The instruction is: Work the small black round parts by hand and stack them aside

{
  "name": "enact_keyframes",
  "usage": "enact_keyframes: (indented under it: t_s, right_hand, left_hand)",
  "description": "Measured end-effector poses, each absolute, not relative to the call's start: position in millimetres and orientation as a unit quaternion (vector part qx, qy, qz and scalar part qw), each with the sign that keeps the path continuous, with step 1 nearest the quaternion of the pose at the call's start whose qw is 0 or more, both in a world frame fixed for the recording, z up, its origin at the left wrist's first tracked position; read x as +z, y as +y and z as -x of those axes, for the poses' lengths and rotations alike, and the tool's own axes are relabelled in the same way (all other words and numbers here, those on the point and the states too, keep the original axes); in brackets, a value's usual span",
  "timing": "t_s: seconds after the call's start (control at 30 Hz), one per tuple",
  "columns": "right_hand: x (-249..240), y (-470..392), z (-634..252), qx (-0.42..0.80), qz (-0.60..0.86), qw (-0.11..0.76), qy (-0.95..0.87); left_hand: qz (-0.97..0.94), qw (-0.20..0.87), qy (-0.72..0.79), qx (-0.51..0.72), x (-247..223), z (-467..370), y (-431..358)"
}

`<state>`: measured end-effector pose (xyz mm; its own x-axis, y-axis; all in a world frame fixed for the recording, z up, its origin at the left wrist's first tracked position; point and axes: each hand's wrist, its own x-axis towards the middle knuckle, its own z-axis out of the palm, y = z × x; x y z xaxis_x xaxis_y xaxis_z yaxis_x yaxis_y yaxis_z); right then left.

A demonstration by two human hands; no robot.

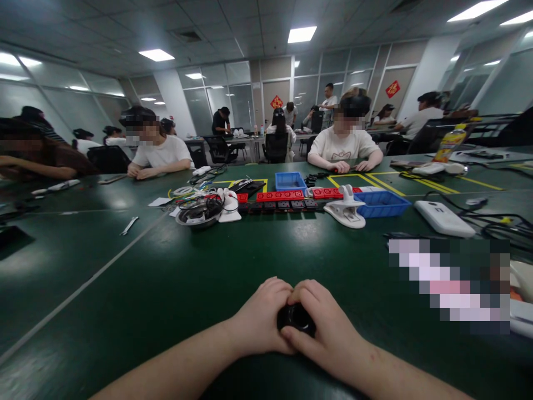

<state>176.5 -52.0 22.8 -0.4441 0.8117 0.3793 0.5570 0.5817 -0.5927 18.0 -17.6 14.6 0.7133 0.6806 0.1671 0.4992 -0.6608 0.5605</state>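
Observation:
Close in front of me, both hands are wrapped around a glossy black rounded object (296,319) at the near part of the green table. My left hand (263,314) curls round its left side, fingers pressed together. On the other side my right hand (327,322) grips it, with the thumb across the lower front and the fingers over the top. The fingertips of the two hands meet above it. Much of the object is covered, so its exact kind cannot be made out.
Across the table (187,289) lie red-and-black strips (278,201), a blue bin (381,204), a smaller blue bin (290,181), a white clip stand (345,208) and a metal bowl (200,216) with cables. A wrench (129,225) lies left, a white power bank (443,218) right. People sit opposite.

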Motion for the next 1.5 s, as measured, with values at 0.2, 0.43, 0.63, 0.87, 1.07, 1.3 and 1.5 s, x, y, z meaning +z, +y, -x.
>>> enact_keyframes:
  t_s: [0.2, 0.43, 0.63, 0.87, 1.07, 1.3, 1.5]
  right_hand:
    - [28, -54, -179, 0.187, 0.290, 0.372, -0.862]
    - [34, -60, -175, 0.168, 0.216, 0.359, -0.892]
    - [28, -60, -180, 0.176, 0.258, 0.368, -0.876]
    - [17, -53, -179, 0.176, 0.387, 0.407, -0.809]
    - [15, -50, -177, 0.164, 0.430, 0.391, -0.797]
    - [15, -50, -178, 0.181, 0.435, 0.371, -0.800]
    - [14, -50, -179, 0.186, 0.428, 0.376, -0.801]
  left_hand:
    - [-0.900, 0.267, 0.293, 0.179, 12, -18, -11]
    - [-0.911, 0.234, 0.291, 0.175, 4, -16, -11]
    - [-0.918, 0.217, 0.289, 0.164, 5, -15, -14]
    - [-0.892, 0.251, 0.327, 0.184, 12, -16, -19]
    - [-0.884, 0.224, 0.367, 0.186, 16, -20, -21]
    - [-0.885, 0.185, 0.395, 0.161, 19, -24, -24]
    - [-0.886, 0.159, 0.403, 0.166, 16, -25, -26]
